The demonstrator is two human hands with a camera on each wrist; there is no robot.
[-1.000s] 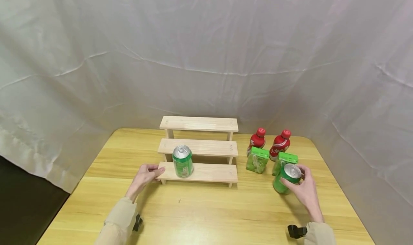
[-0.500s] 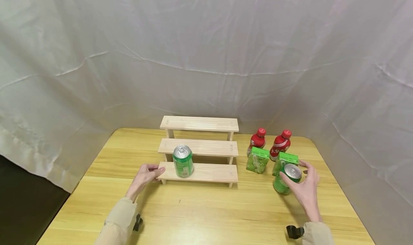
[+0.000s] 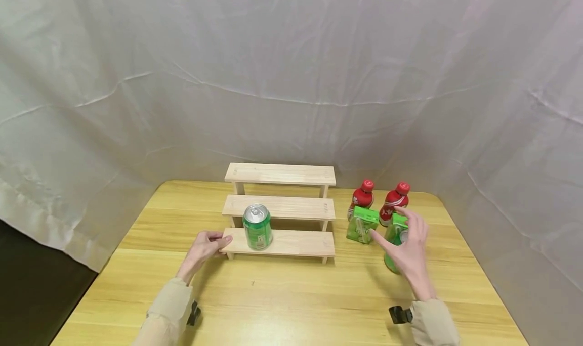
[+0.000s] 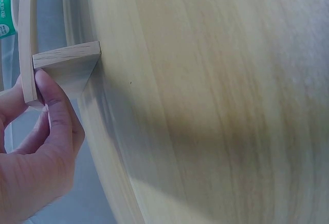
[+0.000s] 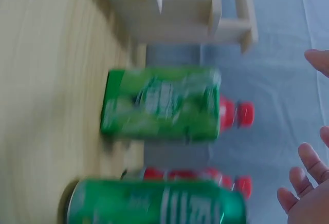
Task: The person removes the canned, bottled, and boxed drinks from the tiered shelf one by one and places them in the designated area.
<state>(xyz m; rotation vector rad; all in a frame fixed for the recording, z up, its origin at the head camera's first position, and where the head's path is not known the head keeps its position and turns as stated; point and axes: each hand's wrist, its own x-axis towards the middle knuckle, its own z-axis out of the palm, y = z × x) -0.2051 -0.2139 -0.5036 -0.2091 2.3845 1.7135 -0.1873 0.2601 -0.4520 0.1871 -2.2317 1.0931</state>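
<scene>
My left hand (image 3: 203,250) pinches the left end of the lowest board of a three-step wooden display rack (image 3: 291,243), thumb above and fingers beneath. A green drink can (image 3: 257,233) stands upright on that board. My right hand (image 3: 409,250), thumb and fingers spread, hovers above the table, holding nothing. It partly covers a second green can (image 3: 390,263) and a green drink carton (image 3: 399,220) behind it. Left of its thumb stands another green carton (image 3: 362,229). In the right wrist view, that carton (image 5: 162,104) and the can (image 5: 154,202) appear blurred.
Two red bottles (image 3: 363,198) with red caps stand behind the cartons; the right bottle (image 3: 394,199) is close to the hand's fingertips. A pale curtain (image 3: 291,83) hangs behind the wooden table (image 3: 291,300).
My right hand has let go of the can on the right, then moved left and up toward the left carton, fingers spread. The left hand keeps its grip on the rack.
</scene>
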